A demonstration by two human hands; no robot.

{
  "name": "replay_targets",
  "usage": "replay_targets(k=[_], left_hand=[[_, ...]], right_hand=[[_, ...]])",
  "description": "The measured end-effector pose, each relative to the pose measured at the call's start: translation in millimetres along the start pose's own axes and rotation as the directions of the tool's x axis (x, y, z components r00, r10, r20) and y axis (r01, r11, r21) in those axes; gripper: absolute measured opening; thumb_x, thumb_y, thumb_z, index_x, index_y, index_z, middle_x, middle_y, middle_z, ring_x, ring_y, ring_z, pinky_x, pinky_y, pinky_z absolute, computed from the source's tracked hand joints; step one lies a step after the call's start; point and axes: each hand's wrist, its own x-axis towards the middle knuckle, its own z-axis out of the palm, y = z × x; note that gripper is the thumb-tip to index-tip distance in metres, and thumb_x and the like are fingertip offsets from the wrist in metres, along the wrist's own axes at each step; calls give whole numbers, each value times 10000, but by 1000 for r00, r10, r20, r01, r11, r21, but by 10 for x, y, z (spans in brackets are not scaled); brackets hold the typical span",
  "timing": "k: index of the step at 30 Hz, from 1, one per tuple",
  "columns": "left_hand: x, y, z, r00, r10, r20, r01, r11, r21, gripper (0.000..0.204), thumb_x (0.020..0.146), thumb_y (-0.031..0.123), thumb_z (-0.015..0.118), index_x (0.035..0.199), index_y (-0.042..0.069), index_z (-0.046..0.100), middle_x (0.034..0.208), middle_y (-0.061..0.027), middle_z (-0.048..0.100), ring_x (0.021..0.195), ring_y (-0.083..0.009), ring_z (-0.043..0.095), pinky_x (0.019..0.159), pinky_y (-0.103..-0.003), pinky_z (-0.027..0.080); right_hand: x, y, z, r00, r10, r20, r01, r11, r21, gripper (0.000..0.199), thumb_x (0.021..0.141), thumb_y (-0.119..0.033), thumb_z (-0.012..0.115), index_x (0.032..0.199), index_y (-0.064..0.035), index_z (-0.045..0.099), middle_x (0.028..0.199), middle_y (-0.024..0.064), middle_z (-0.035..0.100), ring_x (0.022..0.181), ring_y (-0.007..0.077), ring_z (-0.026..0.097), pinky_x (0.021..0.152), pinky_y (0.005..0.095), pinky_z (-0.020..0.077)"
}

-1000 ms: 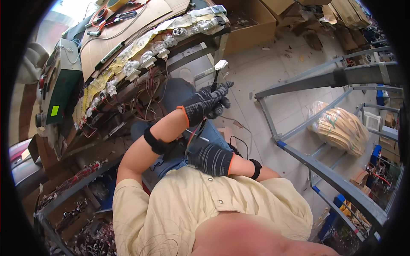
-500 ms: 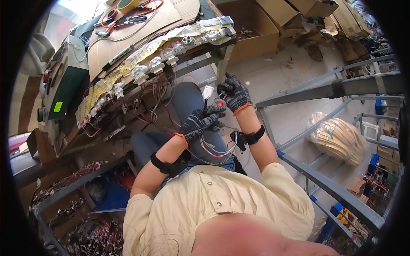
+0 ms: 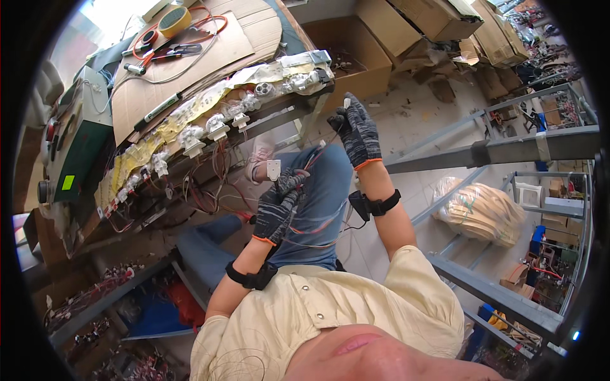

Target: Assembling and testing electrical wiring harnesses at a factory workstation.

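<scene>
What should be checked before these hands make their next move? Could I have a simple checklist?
1. Gloves on both hands: ok; the left hand and right hand each wear a dark knitted one.
2. White connector held: ok; it sticks up at the left fingertips.
3. Small white piece at the right fingertips identified: cannot tell; too small.
4. Hands clear of each other: ok; they are apart.
5. Loose wires untangled: cannot tell; they loop below the left hand.
6. Marker pen out of the way: ok; it lies on the cardboard.
</scene>
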Motion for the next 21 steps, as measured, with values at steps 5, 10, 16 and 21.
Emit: replay_targets(k=[5,10,16,21], left_hand=[[-10,140,19,973,230,-30,-217,947,236,319,833,-50,475,1124,23,583,1136,-77,582,1035,-139,527,876,-252,418],[-57,105,22,934,341,-111,-310,923,230,323,822,-30,516,1136,20,570,1144,-93,585,1047,-169,540,900,-268,400],[-19,70,10,889,414,-195,-360,896,261,323,814,-19,545,1136,11,557,1111,-76,598,1007,-154,556,879,-262,412],[-35,41,-53,929,309,-205,-284,948,141,315,816,-23,539,1129,6,560,1107,-84,603,1002,-176,570,889,-269,402]], right_hand=[[93,26,38,973,-205,107,230,896,-380,238,883,-146,549,1084,-22,582,816,46,599,693,108,571,629,235,501],[207,-108,173,994,6,113,46,891,-452,205,885,-153,546,993,4,620,710,31,569,575,96,536,571,247,500],[228,-130,308,989,64,136,-12,937,-349,250,876,-211,566,852,29,631,585,16,531,460,88,493,436,236,464],[217,-101,324,992,37,121,14,919,-393,261,892,-214,541,870,31,628,566,-15,482,465,54,451,435,219,462]])
